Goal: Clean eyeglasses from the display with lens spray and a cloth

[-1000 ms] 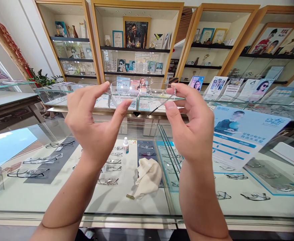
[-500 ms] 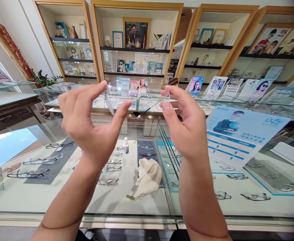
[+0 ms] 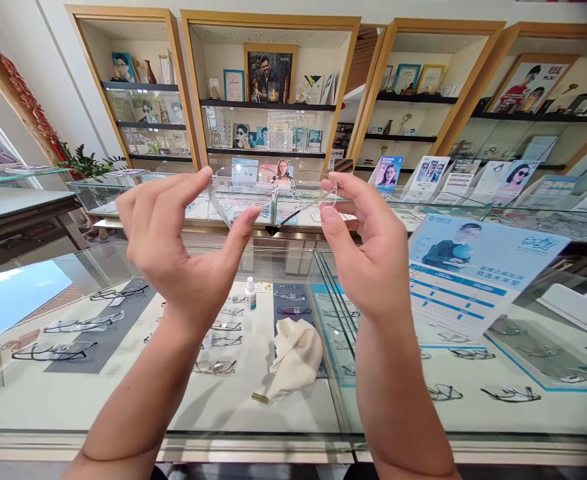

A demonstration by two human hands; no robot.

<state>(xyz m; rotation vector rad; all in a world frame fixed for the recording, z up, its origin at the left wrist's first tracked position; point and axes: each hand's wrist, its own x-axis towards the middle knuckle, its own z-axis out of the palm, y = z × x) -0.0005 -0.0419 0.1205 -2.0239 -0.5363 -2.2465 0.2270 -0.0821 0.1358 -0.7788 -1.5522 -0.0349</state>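
Pinched at the left hinge by the left hand [image 3: 173,240], thumb against forefinger, and at the right hinge by the right hand [image 3: 368,247] likewise: thin rimless clear-lens spectacles [image 3: 276,183], raised above the middle of the glass display counter [image 3: 98,400]. Best gripped lightly, fingertips off the lenses. Near-invisible lenses, one slim dark temple slanting down.

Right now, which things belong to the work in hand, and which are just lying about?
In hand: clear rimless spectacles, pinched at either end by the left hand and right hand.
Lying about: cream cleaning cloth, small white plastic bottle, blue-and-white printed leaflet, spectacle frames under the glass counter.
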